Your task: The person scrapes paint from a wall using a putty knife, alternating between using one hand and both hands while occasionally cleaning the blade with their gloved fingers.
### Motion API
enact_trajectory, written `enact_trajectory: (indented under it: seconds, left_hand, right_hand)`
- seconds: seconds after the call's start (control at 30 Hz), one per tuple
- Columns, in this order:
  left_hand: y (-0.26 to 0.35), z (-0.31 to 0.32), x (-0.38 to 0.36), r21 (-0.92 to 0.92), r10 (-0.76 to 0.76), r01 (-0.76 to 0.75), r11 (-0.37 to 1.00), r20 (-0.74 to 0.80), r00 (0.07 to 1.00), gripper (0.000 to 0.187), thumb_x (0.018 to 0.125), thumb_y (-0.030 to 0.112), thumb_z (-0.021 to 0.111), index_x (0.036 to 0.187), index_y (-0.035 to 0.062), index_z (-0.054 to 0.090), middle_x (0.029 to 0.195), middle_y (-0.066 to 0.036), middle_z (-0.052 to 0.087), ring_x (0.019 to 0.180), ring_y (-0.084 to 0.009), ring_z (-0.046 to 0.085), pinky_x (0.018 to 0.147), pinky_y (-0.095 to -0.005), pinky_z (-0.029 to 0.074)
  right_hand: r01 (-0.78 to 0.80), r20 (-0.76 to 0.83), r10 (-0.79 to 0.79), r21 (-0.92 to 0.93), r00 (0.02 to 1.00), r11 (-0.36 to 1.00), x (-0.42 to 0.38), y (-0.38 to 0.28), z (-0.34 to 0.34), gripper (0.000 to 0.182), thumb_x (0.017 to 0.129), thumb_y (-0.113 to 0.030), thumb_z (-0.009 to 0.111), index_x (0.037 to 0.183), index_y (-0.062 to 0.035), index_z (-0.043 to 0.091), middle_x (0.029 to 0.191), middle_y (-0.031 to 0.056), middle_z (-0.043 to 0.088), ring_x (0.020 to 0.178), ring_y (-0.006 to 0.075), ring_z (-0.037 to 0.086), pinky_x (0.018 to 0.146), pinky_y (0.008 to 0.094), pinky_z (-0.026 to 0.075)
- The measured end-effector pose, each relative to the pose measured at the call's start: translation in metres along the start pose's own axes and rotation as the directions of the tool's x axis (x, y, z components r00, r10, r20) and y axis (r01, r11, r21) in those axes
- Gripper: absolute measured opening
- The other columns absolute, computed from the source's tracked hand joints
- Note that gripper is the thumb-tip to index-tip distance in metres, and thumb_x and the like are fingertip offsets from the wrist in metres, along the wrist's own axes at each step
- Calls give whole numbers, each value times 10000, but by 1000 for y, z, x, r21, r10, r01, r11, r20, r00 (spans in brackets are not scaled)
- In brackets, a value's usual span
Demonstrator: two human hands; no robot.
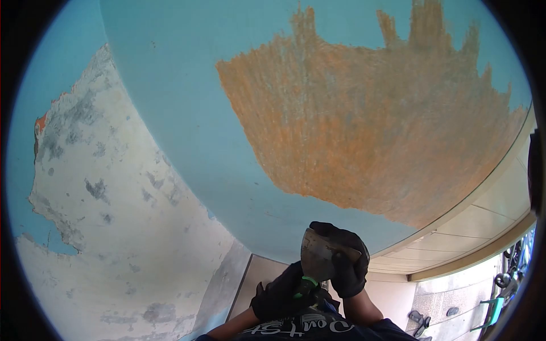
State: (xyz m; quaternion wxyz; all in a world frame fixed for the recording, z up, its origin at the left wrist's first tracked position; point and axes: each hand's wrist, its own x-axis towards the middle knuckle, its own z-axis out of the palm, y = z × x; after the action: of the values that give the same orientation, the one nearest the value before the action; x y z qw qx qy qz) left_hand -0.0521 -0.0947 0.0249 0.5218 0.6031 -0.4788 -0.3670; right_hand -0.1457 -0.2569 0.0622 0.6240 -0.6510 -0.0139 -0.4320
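Both hands, in black gloves, are close together low in the middle of the head view, in front of my chest. My left hand is closed round the green handle of a putty knife. The wide metal blade of the putty knife points up and carries brownish smears. My right hand is closed over the blade's right side, fingers curled over its top corner and thumb against its face. Beyond the hands rises a light blue wall with a large brown-orange coated patch.
On the left, another wall has a whitish, stained patch with ragged, peeling edges. A tiled ledge curves along the right. Past it lie sandals on the ground, a green stool and parked vehicles.
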Motion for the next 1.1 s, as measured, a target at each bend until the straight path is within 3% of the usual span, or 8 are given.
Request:
enact_trajectory:
  seconds: [0.17, 0.23, 0.4, 0.5, 0.57, 0.77, 0.83, 1.1]
  left_hand:
    - [6, -12, -7, -93, 11, -21, 995, -114, 993, 757, 805, 145, 837, 1415, 5, 412, 1100, -128, 646, 988, -221, 678, 859, -366, 555]
    - [7, -14, -15, 324, 211, -105, 940, -311, 927, 727, 795, 124, 836, 1391, 3, 438, 1101, -153, 650, 1013, -274, 681, 871, -399, 549]
    - [1, -28, -20, 278, 194, -99, 955, -339, 921, 684, 796, 121, 834, 1358, -15, 469, 1126, -197, 653, 1031, -332, 677, 871, -428, 542]
    - [4, -37, -18, 286, 196, -93, 954, -357, 913, 664, 790, 118, 836, 1341, -17, 491, 1116, -210, 662, 995, -349, 690, 839, -426, 553]
    - [5, -44, -16, 282, 176, -71, 957, -368, 913, 653, 785, 115, 837, 1331, -15, 502, 1102, -214, 670, 964, -359, 700, 817, -425, 561]
    - [-3, -58, -6, 387, 210, -40, 921, -408, 889, 579, 777, 140, 844, 1258, -6, 556, 1042, -217, 705, 885, -378, 722, 769, -430, 579]
    - [-9, -59, -5, 405, 320, -147, 903, -403, 857, 549, 774, 145, 847, 1225, -5, 572, 1053, -224, 707, 894, -375, 727, 771, -430, 584]
    - [-15, -70, -2, 359, 258, -128, 925, -344, 903, 532, 772, 181, 851, 1194, 0, 583, 1041, -214, 712, 880, -368, 731, 754, -436, 584]
  right_hand:
    - [94, -58, -85, 167, 995, 982, 23, 19, 15, 278, 946, -62, 478, 1167, 80, 569, 1286, 340, 619, 1214, 430, 622, 1047, 534, 475]
    - [103, -91, -87, 184, 992, 978, 34, 19, 25, 278, 958, -88, 484, 1166, 72, 575, 1280, 337, 625, 1208, 437, 624, 1052, 539, 471]
    - [150, -166, -127, 133, 978, 980, 55, 26, 44, 267, 987, -156, 495, 1147, 38, 585, 1151, 298, 689, 1173, 437, 643, 1062, 566, 456]
    - [295, -117, -273, 274, 955, 915, 69, 40, 46, 231, 1002, -177, 498, 1068, 16, 606, 913, 215, 712, 1022, 382, 695, 1043, 576, 465]
    - [391, -72, -388, 301, 919, 870, 82, 44, 45, 254, 1021, -249, 524, 918, -32, 607, 637, 66, 569, 780, 293, 663, 907, 531, 520]
    - [421, -82, -414, 112, 907, 900, 96, 42, 48, 302, 1026, -257, 564, 820, -39, 595, 595, 21, 489, 559, 219, 550, 718, 488, 541]
    - [415, -61, -411, 153, 910, 897, 96, 42, 46, 330, 1021, -272, 586, 786, -41, 585, 595, 20, 485, 550, 214, 543, 669, 467, 518]
    - [451, -13, -453, 126, 891, 883, 97, 47, 42, 420, 1000, -281, 647, 663, -57, 533, 604, 34, 513, 532, 188, 544, 571, 380, 479]
